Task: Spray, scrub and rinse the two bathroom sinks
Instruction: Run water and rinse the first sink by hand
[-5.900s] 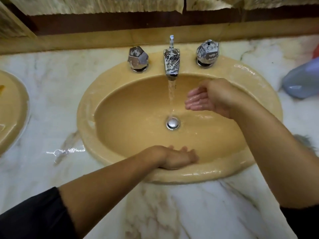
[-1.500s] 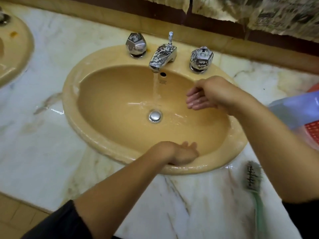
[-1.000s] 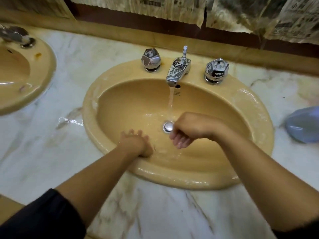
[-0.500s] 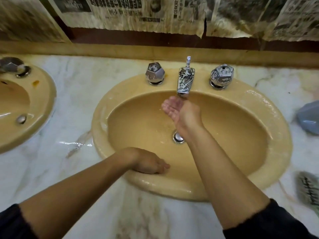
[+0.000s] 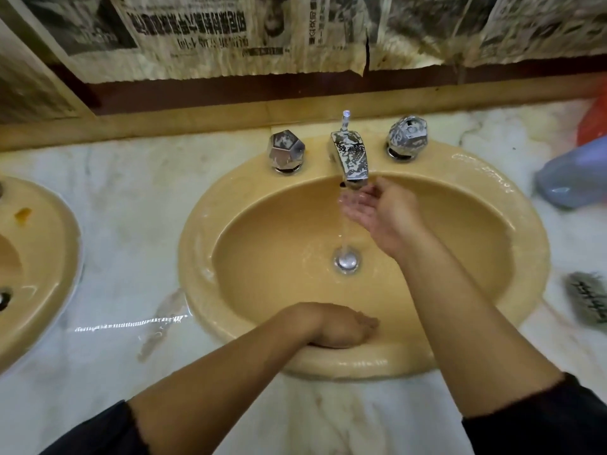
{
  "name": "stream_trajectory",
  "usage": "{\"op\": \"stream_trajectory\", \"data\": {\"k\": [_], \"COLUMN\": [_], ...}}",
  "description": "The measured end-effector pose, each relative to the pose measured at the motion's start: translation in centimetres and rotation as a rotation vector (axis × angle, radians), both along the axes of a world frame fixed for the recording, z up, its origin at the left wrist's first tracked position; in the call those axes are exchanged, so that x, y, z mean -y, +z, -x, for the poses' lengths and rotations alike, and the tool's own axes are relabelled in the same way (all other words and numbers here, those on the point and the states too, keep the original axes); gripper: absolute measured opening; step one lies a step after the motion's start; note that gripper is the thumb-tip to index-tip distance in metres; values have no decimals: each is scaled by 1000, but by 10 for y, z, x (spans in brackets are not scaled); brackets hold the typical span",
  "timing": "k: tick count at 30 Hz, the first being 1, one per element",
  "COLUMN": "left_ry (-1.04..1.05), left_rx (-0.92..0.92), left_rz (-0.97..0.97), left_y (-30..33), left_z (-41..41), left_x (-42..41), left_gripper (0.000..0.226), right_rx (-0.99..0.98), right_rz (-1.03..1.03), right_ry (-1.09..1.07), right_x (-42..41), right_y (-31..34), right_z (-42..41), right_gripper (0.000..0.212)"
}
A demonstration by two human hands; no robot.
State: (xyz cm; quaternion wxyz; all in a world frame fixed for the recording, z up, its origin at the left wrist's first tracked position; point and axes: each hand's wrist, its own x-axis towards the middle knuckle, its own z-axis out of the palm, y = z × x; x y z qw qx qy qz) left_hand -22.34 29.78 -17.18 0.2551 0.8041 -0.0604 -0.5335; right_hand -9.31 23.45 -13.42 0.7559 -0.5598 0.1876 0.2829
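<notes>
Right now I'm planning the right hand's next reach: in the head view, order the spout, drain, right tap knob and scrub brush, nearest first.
From the right hand:
1. Spout, just above the fingertips.
2. Drain, below in the basin.
3. Right tap knob, on the back rim; close to the drain's rank.
4. Scrub brush, far right on the counter.

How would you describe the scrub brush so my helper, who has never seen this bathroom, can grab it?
Start at the sink with the running tap. Look right of its rim, on the marble counter near the frame's edge: the brush lies there flat. Its dark, grey bristles set it apart from the smooth bluish plastic thing farther back.
</notes>
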Motion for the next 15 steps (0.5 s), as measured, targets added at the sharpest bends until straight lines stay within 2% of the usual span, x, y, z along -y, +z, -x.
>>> {"op": "stream_trajectory", "data": {"k": [2, 3, 6, 7, 8, 9, 11, 13, 15], "left_ry": [-24, -79, -342, -418, -472, -493, -413, -189, 124], "left_rx": [-7, -10, 169, 262, 364, 466, 605, 634, 664], "left_rz": [-68, -159, -471, -574, -655, -691, -657, -497, -291], "left_y": [2, -1, -12, -14, -17, -18, -17, -17, -16], "left_z": [4, 6, 8, 6, 2, -3, -15, -21, -20], "left_x": [-23, -39, -90, -102, -111, -117, -120, -117, -109], "left_gripper": [50, 51, 54, 55, 55, 55, 52, 52, 51], "right_rx": [-49, -68, -102, -109, -129, -137, -138, -149, -181], "right_rz": [-136, -158, 9, 98, 154, 172, 72, -109, -222], "right_ry": [-46, 44, 595, 663, 615, 472, 99, -114, -171], "right_x": [-20, -26, -11, -2, 6, 12, 14, 3, -7], "right_y": [2, -1, -8, -11, -12, -16, -22, -23, -21], "right_z": [15, 23, 46, 48, 49, 47, 38, 31, 28], "right_gripper": [33, 34, 37, 37, 36, 36, 33, 35, 39]}}
